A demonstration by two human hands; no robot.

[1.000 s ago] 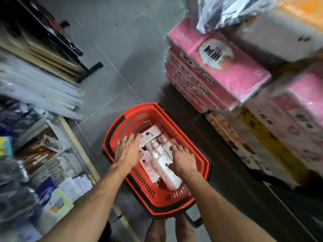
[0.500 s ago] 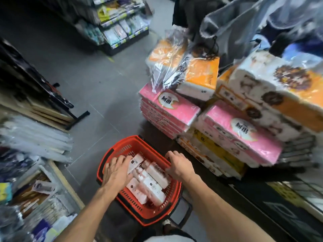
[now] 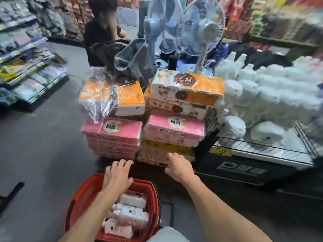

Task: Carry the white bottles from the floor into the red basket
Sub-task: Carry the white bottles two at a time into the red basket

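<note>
The red basket (image 3: 78, 201) stands on the grey floor at the bottom centre, with several white bottles (image 3: 129, 213) lying inside it. My left hand (image 3: 117, 175) hovers palm-down over the basket's far rim, fingers spread, holding nothing. My right hand (image 3: 178, 167) is raised to the right of the basket, beyond its rim, fingers apart and empty. It is close to the bottom of the stacked tissue packs. No white bottle shows on the floor.
Stacked pink and orange tissue packs (image 3: 113, 135) rise just beyond the basket. A wire rack of white paper rolls (image 3: 262, 109) stands at the right, fans (image 3: 201, 30) behind. A person in black (image 3: 99, 32) stands farther back. Store shelves (image 3: 26, 67) line the left.
Both hands have come up out of the basket and off the bottles, the right one moving out to the right. The view has tilted up from the basket toward the aisle.
</note>
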